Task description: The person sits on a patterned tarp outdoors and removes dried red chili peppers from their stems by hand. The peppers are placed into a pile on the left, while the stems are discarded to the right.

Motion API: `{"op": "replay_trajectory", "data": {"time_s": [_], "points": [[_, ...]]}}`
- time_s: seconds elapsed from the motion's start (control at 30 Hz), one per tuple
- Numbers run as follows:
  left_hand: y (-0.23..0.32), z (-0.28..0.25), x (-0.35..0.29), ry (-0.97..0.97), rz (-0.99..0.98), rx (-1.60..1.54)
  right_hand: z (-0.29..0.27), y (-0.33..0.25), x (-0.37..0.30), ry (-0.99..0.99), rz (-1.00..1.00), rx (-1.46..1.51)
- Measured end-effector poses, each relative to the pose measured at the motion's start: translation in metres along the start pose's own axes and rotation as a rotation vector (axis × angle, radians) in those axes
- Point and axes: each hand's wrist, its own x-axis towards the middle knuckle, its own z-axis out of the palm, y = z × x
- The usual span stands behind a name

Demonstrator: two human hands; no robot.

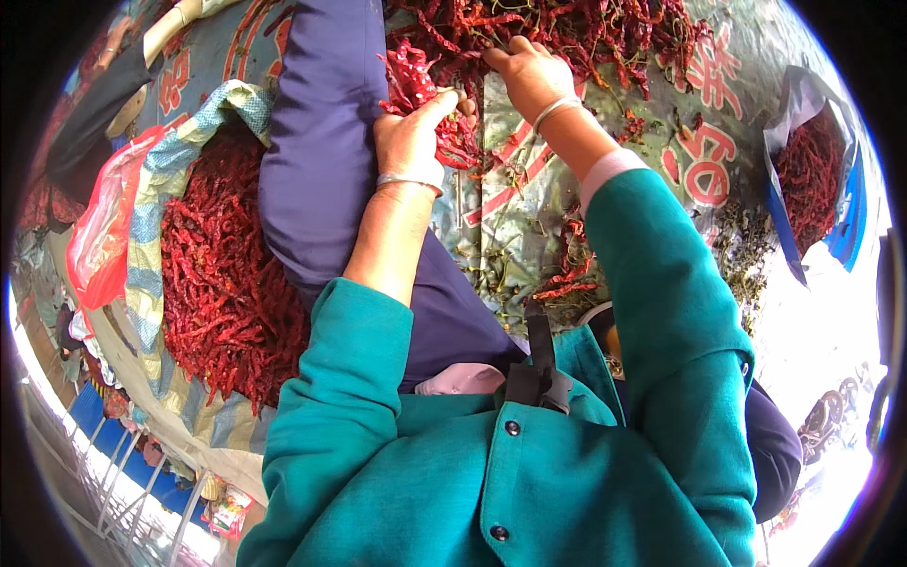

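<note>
My left hand (416, 142) is closed around a bunch of dried red chillies (411, 80), which stick out above and below the fingers. To its right, my right hand (534, 77) reaches to the near edge of a heap of dried chillies (605, 28). Its fingers are bent and pressed together at the heap, and what they pinch is too small to make out. A few loose red chillies (570, 274) lie below my right hand on a printed sheet (510, 213), among stalks and bits of leaf.
A striped woven sack (146, 236) full of red chillies (227, 274) stands left of my leg. Beside it hangs a red plastic bag (109, 222). Another sack (846, 217) with chillies stands at the far right. Another person's dark sleeve (99, 132) shows at the upper left.
</note>
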Motion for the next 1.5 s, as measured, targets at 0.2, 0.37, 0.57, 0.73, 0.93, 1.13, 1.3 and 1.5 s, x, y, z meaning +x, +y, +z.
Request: {"op": "replay_trajectory", "data": {"time_s": [0.2, 0.37, 0.57, 0.73, 0.93, 1.13, 1.3, 1.5], "points": [[-0.001, 0.010, -0.005, 0.058, 0.077, 0.098, -0.021, 0.005, -0.030, 0.226, 0.161, 0.560], [0.005, 0.019, -0.014, -0.232, 0.104, 0.247, -0.058, -0.015, -0.051, 0.180, 0.418, 1.406], [0.004, 0.025, -0.017, -0.302, 0.095, 0.349, -0.055, -0.018, -0.056, 0.095, 0.756, 1.884], [0.001, 0.018, -0.018, -0.256, -0.035, 0.414, -0.052, -0.017, -0.059, 0.243, 0.098, 0.609], [0.011, 0.008, -0.014, -0.062, -0.015, 0.236, -0.038, 0.045, -0.067, -0.261, 0.133, 0.498], [0.009, 0.007, -0.012, -0.028, -0.148, 0.088, -0.031, 0.039, -0.037, -0.082, 0.264, 0.464], [0.004, 0.004, -0.007, -0.102, -0.070, 0.121, -0.020, 0.002, -0.040, -0.535, 0.334, 0.118], [0.000, 0.007, -0.014, -0.070, -0.226, 0.106, -0.001, 0.005, -0.083, -0.303, 0.397, 0.381]]}}
